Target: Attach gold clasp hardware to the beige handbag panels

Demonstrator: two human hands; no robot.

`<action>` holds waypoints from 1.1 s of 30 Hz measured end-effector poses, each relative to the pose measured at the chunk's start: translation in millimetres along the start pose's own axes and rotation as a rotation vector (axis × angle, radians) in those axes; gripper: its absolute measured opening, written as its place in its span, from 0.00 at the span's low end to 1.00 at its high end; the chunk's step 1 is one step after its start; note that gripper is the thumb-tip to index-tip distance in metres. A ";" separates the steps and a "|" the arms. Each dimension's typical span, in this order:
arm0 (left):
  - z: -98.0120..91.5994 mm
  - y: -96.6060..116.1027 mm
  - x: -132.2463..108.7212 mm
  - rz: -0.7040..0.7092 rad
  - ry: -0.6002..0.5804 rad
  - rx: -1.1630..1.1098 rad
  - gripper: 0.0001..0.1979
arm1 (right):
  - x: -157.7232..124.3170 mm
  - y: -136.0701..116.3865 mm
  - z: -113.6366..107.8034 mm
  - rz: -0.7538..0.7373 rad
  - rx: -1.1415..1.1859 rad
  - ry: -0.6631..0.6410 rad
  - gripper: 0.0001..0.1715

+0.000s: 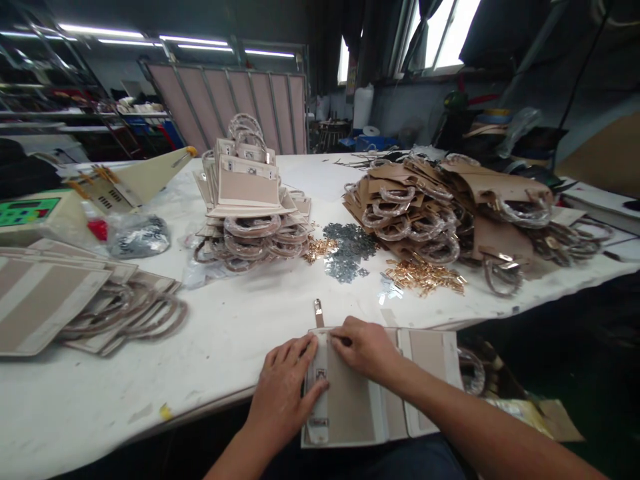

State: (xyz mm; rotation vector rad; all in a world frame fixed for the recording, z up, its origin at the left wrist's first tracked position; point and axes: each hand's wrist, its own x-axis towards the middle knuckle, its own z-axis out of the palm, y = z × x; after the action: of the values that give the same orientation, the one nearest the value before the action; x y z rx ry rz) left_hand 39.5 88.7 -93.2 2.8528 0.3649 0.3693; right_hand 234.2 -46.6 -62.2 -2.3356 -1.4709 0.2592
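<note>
A beige handbag body (pixel 354 407), opened out flat, lies at the table's front edge and overhangs it. My left hand (pixel 283 381) rests on its left edge, fingers stretched out and thumb apart, near a small metal fitting (pixel 321 375). At the top left corner my right hand (pixel 367 347) is closed in a pinch, its fingertips pressed to the panel. Whatever sits in that pinch is too small to make out. A narrow strap with a metal end (pixel 319 312) sticks out beyond the top edge.
Loose grey metal plates (pixel 347 250) and gold fittings (pixel 425 276) are heaped mid-table. Beige bag pieces (pixel 247 187) with wrapped handles are stacked behind, brown ones (pixel 400 193) piled right. More panels (pixel 55 300) lie left, near a bag of dark parts (pixel 139 235).
</note>
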 end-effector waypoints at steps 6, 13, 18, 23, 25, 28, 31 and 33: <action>0.5 0.0 -2.0 -0.014 0.000 -0.023 0.34 | 55.3 55.7 -36.0 0.206 -0.243 -0.056 0.28; -0.8 0.9 -2.6 -0.017 0.005 -0.030 0.34 | 89.2 65.5 -25.6 0.245 -0.305 -0.152 0.33; 2.0 -1.3 -3.2 -0.007 0.013 -0.028 0.35 | 92.6 73.6 -25.0 0.276 -0.311 -0.166 0.39; 3.6 -1.6 -3.4 -0.003 0.017 -0.033 0.35 | 92.6 83.5 -29.4 0.298 -0.347 -0.156 0.35; 3.0 -0.8 -3.4 -0.008 0.017 -0.036 0.35 | 87.8 81.7 -30.0 0.257 -0.357 -0.172 0.34; 2.3 0.1 -3.5 -0.013 0.017 -0.038 0.35 | 74.9 76.7 -32.7 0.203 -0.365 -0.188 0.32; 3.2 0.2 -3.4 -0.008 0.022 -0.035 0.35 | 67.8 75.3 -39.1 0.206 -0.360 -0.184 0.27; 3.9 0.2 -3.3 -0.008 0.024 -0.031 0.35 | 72.7 77.3 -43.8 0.228 -0.364 -0.164 0.27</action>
State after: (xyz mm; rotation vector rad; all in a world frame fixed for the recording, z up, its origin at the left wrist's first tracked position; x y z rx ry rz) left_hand 37.5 86.8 -97.5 2.8179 0.3724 0.4045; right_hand 345.3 -20.5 -50.2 -2.8420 -1.4216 0.2662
